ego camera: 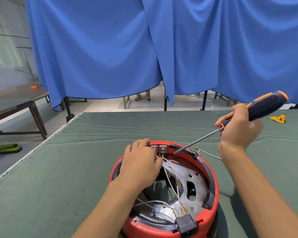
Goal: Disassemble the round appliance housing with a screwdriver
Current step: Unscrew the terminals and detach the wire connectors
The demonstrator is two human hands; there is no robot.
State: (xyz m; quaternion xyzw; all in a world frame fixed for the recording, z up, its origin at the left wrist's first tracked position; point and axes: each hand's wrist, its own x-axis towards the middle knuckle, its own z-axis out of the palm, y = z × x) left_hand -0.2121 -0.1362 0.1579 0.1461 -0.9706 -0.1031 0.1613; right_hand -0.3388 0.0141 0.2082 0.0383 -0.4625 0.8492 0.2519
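The round red plastic housing (pixel 163 225) is steadied by the left hand (pixel 141 166), fingers curled over its wires (pixel 169 170), seemingly clearing access. The long orange-and-black screwdriver (pixel 230 122) is gripped tightly by the right hand (pixel 237 126), its tip aimed at the far rim.

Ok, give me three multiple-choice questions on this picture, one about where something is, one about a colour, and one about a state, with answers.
1. Where is the screwdriver tip?
A. at the far inner rim of the housing
B. flat on the cloth
C. in the black socket at the near rim

2. What colour is the round housing shell?
A. blue
B. red
C. yellow

3. What is the left hand doing?
A. hanging clear of the table
B. holding the screwdriver
C. resting on the housing's far left rim, by the white wires

Answers: 1 A, the shaft slants down from the right hand to the far rim. 2 B, the outer wall is red. 3 C, its fingers lie over the rim beside the wires.
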